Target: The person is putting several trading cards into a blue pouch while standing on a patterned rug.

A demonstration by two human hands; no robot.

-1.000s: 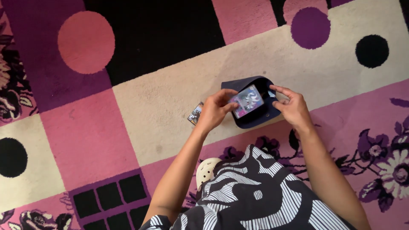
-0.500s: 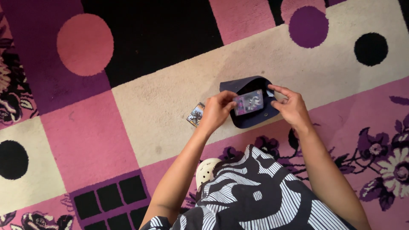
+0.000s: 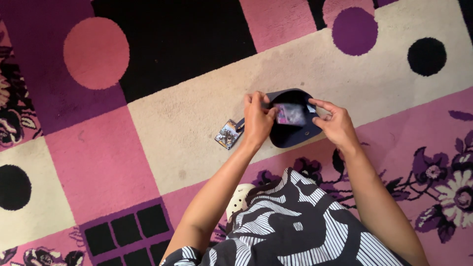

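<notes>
A shiny card (image 3: 289,114) is being slid into the dark pouch (image 3: 295,135) — pinched by the left hand (image 3: 257,123), mouth held open by the right hand (image 3: 335,124) — a deeper push looks needed, another card (image 3: 228,134) lying left of the pouch.

Pouch (image 3: 290,135) navy; card (image 3: 290,114) inside pink-purple, shiny. Rug (image 3: 187,113) pink, cream, black, purple; circles, squares, flowers. Garment (image 3: 295,231) black-white striped.

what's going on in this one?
A person seated on a patterned carpet holds a dark blue pouch open with both hands. The left hand pinches its left edge, the right hand its right edge. A shiny card sits partly inside. Another card lies on the carpet beside the left hand.
</notes>
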